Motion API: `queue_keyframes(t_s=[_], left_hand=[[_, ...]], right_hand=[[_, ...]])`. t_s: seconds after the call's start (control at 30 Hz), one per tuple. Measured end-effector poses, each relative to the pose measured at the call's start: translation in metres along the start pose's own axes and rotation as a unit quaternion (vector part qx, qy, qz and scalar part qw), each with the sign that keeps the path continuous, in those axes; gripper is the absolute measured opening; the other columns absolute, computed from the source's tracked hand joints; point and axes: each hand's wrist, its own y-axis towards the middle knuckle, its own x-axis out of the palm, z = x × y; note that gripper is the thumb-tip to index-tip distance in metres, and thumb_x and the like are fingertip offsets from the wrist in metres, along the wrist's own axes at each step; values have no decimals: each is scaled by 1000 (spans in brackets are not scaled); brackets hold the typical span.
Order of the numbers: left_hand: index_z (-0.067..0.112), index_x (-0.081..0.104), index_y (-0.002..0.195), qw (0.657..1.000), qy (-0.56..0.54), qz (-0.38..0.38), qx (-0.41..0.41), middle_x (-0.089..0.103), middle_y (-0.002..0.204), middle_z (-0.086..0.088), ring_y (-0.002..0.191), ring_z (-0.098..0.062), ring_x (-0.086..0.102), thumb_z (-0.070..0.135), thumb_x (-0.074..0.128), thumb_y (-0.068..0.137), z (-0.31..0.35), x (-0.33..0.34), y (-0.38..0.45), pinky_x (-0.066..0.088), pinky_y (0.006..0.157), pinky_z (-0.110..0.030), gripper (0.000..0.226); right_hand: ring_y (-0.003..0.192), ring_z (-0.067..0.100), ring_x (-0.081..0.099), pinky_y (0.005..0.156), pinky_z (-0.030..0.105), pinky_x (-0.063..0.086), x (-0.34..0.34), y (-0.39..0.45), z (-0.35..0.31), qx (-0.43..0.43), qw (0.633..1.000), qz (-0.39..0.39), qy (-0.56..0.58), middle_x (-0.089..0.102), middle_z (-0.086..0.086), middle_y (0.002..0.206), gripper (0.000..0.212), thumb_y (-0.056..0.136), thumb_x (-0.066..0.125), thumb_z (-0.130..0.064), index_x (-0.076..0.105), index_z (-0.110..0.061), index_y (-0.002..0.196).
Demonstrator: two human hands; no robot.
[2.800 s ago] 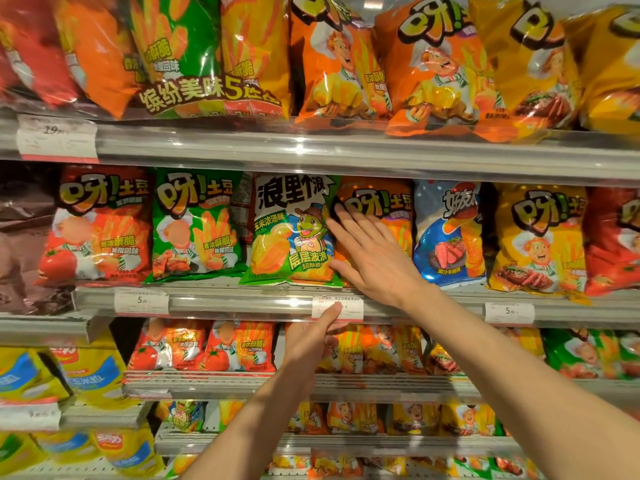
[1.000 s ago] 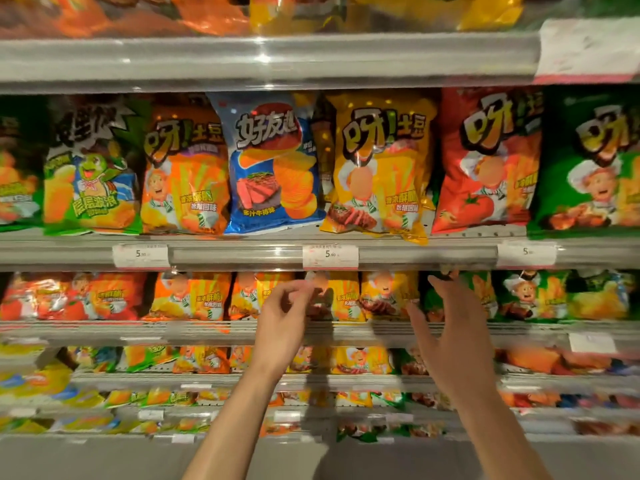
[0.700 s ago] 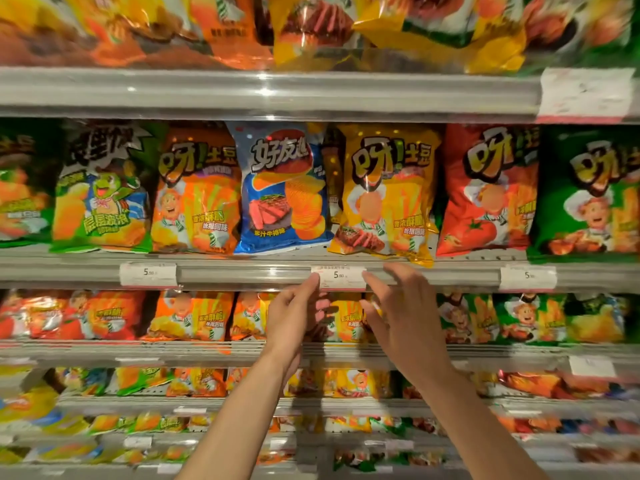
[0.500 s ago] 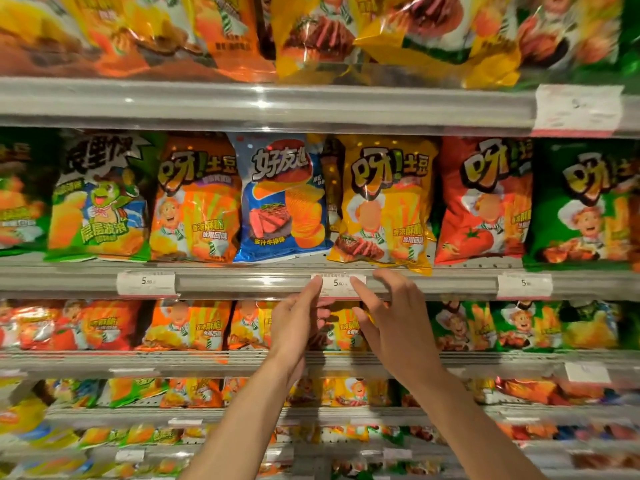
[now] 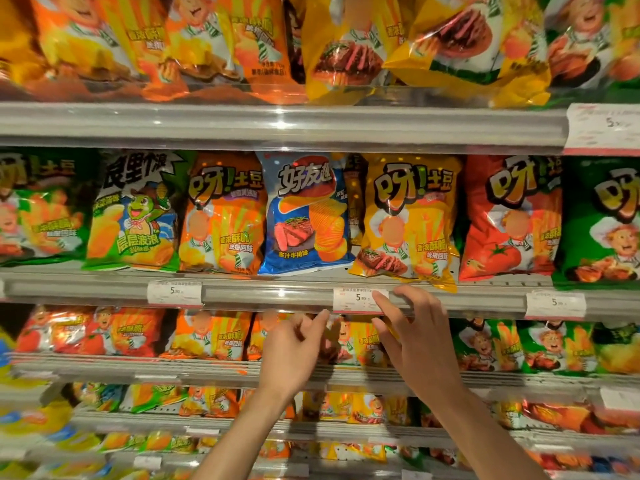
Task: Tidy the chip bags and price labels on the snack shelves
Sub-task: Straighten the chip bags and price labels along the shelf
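Observation:
A white price label (image 5: pixel 356 299) reading 5.90 sits in the grey rail (image 5: pixel 270 292) of the middle shelf. My right hand (image 5: pixel 412 327) touches the label's right end, thumb on its face and fingers over the rail's top edge. My left hand (image 5: pixel 294 344) hovers just below the label's left corner, fingers loosely curled and holding nothing. Above the label stand a blue chip bag (image 5: pixel 304 213) and a yellow chip bag (image 5: pixel 405 216) whose bottom corner hangs over the rail. An orange bag (image 5: pixel 221 213) and a green bag (image 5: pixel 135 213) stand further left.
Two more price labels sit on the same rail, one at the left (image 5: pixel 174 292) and one at the right (image 5: pixel 555 303). A red bag (image 5: pixel 509 216) and a dark green bag (image 5: pixel 602 220) fill the right. Bags pack the upper shelf (image 5: pixel 277 121) and the lower shelves.
Both hands rose from below the rail to the middle price label. My right hand now rests on its right end, while my left hand has dropped slightly below its left corner.

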Motion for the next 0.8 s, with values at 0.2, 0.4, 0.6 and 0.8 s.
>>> queue_keyframes(t_s=[0.2,0.4,0.6,0.8], left_hand=[[16,67,89,905,240,157,315,64,83,3,78,-17,59,33,62,98,8,-44,31,49,65,-36,20],[8,55,144,812,419,146,379,48,149,-22,133,-40,49,33,54,103,0,-55,56,44,104,-51,48],[8,49,150,811,436,137,364,39,161,-17,144,-38,41,37,53,101,-3,-55,57,39,113,-51,56],[4,59,139,837,369,134,382,48,150,-21,137,-38,46,28,62,98,-10,-51,47,40,112,-49,48]], right_hand=[[118,36,53,102,52,43,4,4,3,-21,1000,20,10,47,13,130,41,99,62,-28,50,-20,138],[99,30,59,82,47,52,-7,17,0,24,999,-34,-10,61,11,114,32,91,72,-25,72,-20,122],[97,31,59,79,46,51,-10,19,2,20,999,-34,-4,63,12,112,33,88,74,-21,73,-19,121],[97,32,61,77,45,51,-12,20,2,3,1000,-22,13,65,15,111,38,84,77,-15,73,-16,122]])
